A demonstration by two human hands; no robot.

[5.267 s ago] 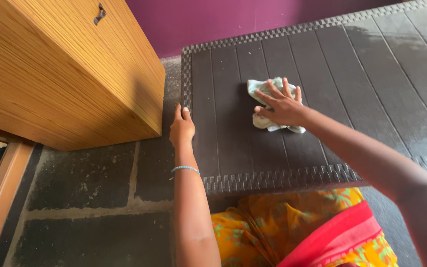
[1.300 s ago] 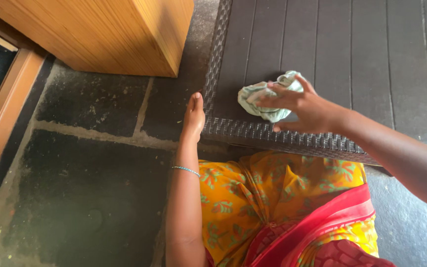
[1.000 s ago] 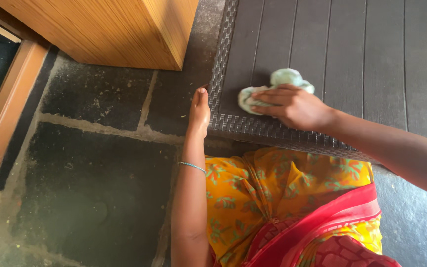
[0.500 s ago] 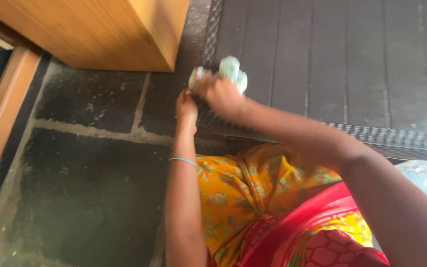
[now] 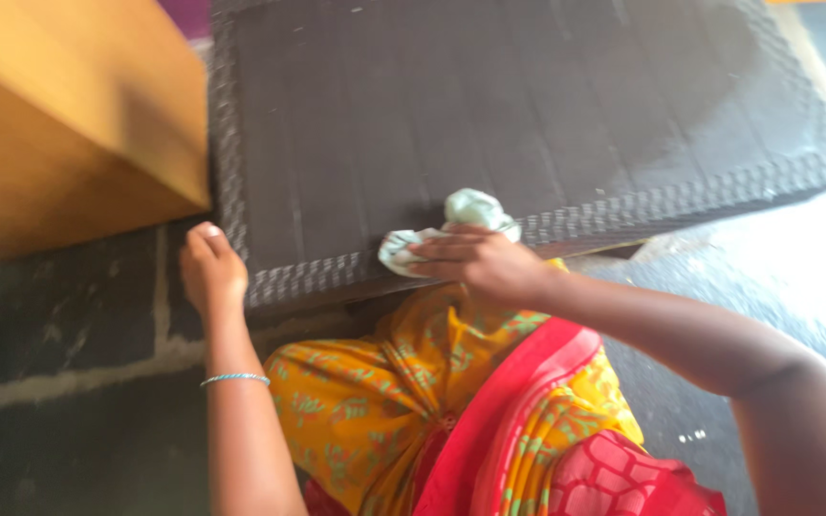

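A low dark brown table [image 5: 336, 115] with a woven-pattern rim fills the upper middle of the view. My right hand [image 5: 480, 263] presses a crumpled pale green cloth [image 5: 461, 218] against the table's near edge. My left hand [image 5: 210, 270] rests against the table's near left corner, fingers together, holding nothing. A thin blue bangle [image 5: 234, 379] circles my left wrist.
A light wooden cabinet [image 5: 59, 124] stands close to the left of the table. Dark stone floor slabs [image 5: 59, 315] with pale joints lie under my left arm. My yellow and red patterned garment [image 5: 470, 411] covers my lap below the table edge.
My right hand has slid the cloth from the table's left corner rightward along the near edge. The view has swung, so more of the tabletop shows. My left hand stays at the corner.
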